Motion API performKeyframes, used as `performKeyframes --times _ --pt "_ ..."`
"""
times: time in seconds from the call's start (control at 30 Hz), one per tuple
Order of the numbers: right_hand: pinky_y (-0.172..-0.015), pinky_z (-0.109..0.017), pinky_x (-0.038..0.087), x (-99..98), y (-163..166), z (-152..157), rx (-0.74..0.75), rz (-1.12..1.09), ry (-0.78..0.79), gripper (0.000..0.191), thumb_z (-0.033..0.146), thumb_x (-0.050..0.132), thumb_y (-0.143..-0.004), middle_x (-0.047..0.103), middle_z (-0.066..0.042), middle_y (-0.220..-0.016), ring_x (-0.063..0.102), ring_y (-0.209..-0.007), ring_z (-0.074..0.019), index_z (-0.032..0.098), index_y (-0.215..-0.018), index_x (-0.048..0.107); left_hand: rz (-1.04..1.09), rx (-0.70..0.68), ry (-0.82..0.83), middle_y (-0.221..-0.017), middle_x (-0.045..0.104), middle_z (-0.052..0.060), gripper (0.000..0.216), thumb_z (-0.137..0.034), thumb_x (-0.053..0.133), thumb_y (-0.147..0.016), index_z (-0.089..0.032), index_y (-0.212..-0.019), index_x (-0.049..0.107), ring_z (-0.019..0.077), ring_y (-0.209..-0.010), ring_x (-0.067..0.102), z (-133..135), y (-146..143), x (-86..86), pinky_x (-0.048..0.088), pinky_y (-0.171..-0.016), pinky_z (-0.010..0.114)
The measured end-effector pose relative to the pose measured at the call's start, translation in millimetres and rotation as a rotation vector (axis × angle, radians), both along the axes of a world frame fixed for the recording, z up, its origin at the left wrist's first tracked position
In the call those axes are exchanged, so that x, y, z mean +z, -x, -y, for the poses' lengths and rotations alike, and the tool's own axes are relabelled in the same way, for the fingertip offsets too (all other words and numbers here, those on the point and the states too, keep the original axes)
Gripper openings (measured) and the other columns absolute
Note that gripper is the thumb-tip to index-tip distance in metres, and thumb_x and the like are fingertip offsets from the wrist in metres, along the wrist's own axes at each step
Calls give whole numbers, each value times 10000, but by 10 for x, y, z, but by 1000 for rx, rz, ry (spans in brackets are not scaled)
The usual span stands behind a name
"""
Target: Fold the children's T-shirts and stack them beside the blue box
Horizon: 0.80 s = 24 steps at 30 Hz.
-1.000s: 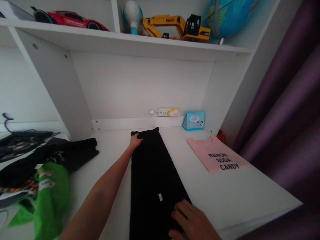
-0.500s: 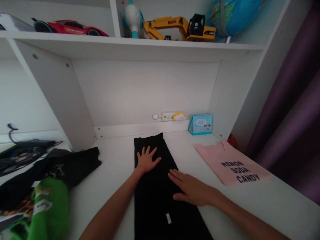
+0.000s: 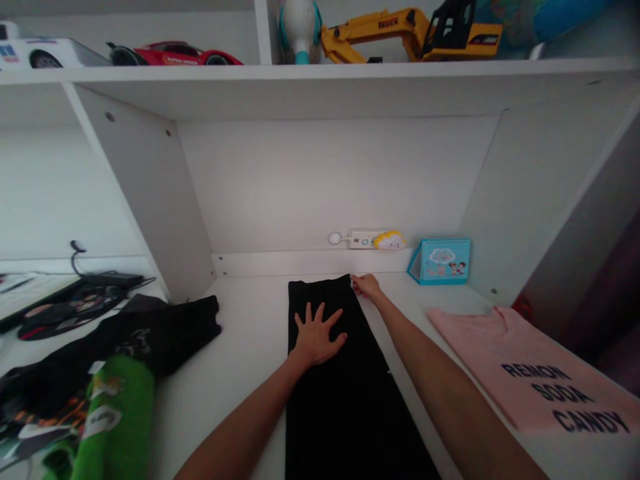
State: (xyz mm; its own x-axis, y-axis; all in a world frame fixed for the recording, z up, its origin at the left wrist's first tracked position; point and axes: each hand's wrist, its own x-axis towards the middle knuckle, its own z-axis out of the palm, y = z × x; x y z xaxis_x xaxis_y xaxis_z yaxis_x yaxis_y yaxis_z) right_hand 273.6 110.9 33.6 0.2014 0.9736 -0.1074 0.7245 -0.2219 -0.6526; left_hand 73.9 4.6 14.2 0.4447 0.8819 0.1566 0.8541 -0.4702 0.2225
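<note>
A long black garment [image 3: 345,407], which looks like folded trousers, lies flat on the white desk and runs away from me. My left hand [image 3: 319,339] rests palm down on its far half, fingers spread. At the garment's far right corner, my right hand [image 3: 367,287] has its fingers closed on the edge. A tiny white spot shows on the right edge of the cloth. The near end of the garment is cut off by the bottom of the view.
A folded pink T-shirt [image 3: 540,373] lies at the right. Black clothes [image 3: 175,330] and a green garment [image 3: 125,413] are piled at the left. A blue desk calendar [image 3: 445,261] and a power strip [image 3: 363,239] are at the back, under a shelf [image 3: 310,72] with toys.
My right hand has moved from the middle of the black garment to its far right corner and closed there. The white tag has gone from its top face. The view has shifted.
</note>
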Motion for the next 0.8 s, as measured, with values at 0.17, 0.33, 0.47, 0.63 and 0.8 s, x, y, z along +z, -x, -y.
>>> performKeyframes --times 0.17,0.33,0.47,0.63,0.8 --pt "-768 -368 465 -98 16 -225 -55 130 -53 298 316 495 -847 525 -65 -1099 543 -922 -183 153 -1095 508 -13 -7 -11 -1424 207 43 612 -656 310 -752 -433 -1317 235 414 -1273 74 -1 -13 -7 77 -907 677" --pt "-798 -383 444 -146 70 -222 -64 281 -152 281 312 474 -858 535 -74 -1086 536 -942 -182 151 -1085 510 -39 4 11 -1431 182 38 632 -675 285 -751 -425 -1327 212 413 -1275 56 1 -33 12 83 -917 669" --pt "-897 -362 343 -95 160 -103 -3 362 -240 348 265 310 -912 494 -186 -1153 441 -1102 -234 66 -1151 465 -31 8 5 -1424 202 61 668 -690 258 -746 -396 -1342 194 411 -1276 49 -9 -37 1 80 -918 669" --pt "-1006 -339 194 -151 340 131 316 408 -277 453 393 300 -901 286 -74 -1390 210 -1273 -198 199 -1309 337 -7 0 -26 -1434 169 63 674 -702 252 -736 -373 -1325 273 415 -1276 17 -28 -38 -31 79 -911 677" --pt "-1005 -461 126 -283 382 219 430 405 -176 513 504 297 -868 181 -32 -1436 115 -1304 -244 301 -1338 268 -4 -43 1 -1424 211 43 661 -693 258 -741 -390 -1329 242 418 -1273 47 -38 -52 -36 71 -896 694"
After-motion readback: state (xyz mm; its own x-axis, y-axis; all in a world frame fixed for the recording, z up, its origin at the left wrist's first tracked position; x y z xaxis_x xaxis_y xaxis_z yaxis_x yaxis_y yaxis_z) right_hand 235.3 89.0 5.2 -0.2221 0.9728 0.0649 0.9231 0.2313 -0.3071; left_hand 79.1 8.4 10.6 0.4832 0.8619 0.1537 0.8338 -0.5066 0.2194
